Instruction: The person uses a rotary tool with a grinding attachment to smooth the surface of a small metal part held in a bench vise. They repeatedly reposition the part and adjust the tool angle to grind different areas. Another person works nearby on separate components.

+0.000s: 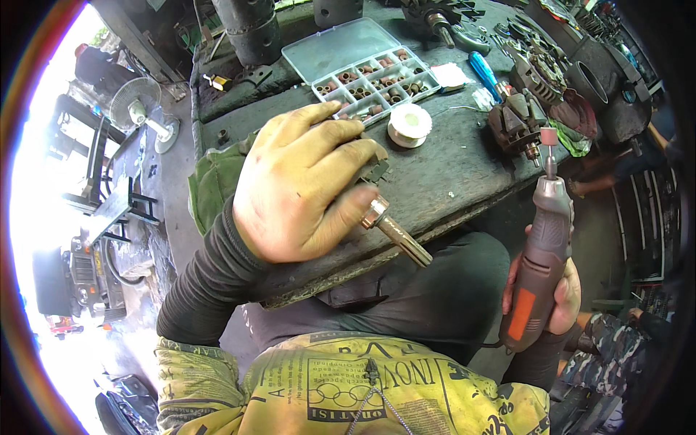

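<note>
Overhead, the head camera looks down on a dark, worn workbench (449,174) crowded with parts. At about twelve o'clock from the person's left hand (301,188) lies a clear plastic compartment box (370,69) with its lid folded open, its cells filled with small copper-coloured bushings. Just beside the box, at one o'clock from the hand, sits a white spool of thin wire (409,125). Further along the bench, at two o'clock, lie a blue-handled screwdriver (484,75) and a dark motor assembly (516,127), with more metal gear parts and a red-and-green rag (576,123) behind it. A green cloth (214,181) is bunched at nine o'clock under the wrist. A small fan (138,105) stands on the floor far off at ten o'clock.

The left hand lies palm down on the bench edge, fingers curled together and clamped over a dark metal part (377,170), which the hand mostly hides. From beneath the thumb, at four o'clock, a shaft with a shiny collar (395,228) sticks out past the bench edge over the person's lap.

The right hand (562,293) sits well apart at the lower right, fingers wrapped shut around a grey-and-orange handheld rotary tool (540,254). The tool points up toward twelve o'clock, its small pink grinding stone (549,138) near the motor assembly; whether they touch cannot be told.
</note>
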Tool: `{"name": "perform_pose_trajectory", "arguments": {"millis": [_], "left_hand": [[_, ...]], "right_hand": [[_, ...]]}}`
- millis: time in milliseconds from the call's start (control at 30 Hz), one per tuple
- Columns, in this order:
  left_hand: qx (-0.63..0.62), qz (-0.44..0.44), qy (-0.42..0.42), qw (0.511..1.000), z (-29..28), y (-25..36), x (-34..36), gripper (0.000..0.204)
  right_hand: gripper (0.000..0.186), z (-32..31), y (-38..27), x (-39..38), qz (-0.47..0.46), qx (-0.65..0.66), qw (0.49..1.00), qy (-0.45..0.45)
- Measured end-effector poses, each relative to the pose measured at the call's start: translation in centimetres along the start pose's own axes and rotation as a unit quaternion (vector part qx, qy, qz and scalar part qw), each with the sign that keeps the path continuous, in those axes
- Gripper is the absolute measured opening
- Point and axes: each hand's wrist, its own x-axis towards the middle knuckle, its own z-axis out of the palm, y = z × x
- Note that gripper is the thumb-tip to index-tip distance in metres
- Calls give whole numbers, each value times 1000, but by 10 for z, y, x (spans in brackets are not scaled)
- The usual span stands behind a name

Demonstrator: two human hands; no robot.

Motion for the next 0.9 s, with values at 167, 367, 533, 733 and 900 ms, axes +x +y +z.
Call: {"name": "perform_pose_trajectory", "arguments": {"millis": [167, 367, 533, 733, 900], "left_hand": [[9, -5, -17, 1000, 2, 4, -10, 80], [-21, -36, 4, 999, 10, 11, -12, 109], [13, -44, 11, 999, 12, 14, -13, 115], [20, -55, 30, 998, 17, 15, -12, 114], [-1, -60, 38, 997, 18, 15, -13, 112]], "right_hand": [[90, 17, -7, -7, 98, -70, 993, -4], [80, 43, -33, -1, 38, -493, 840, -222], [80, 69, -40, 4, -39, -646, 725, -238], [82, 84, -41, 4, -77, -709, 667, -215], [84, 92, -41, 2, -73, -715, 654, -236]]}}
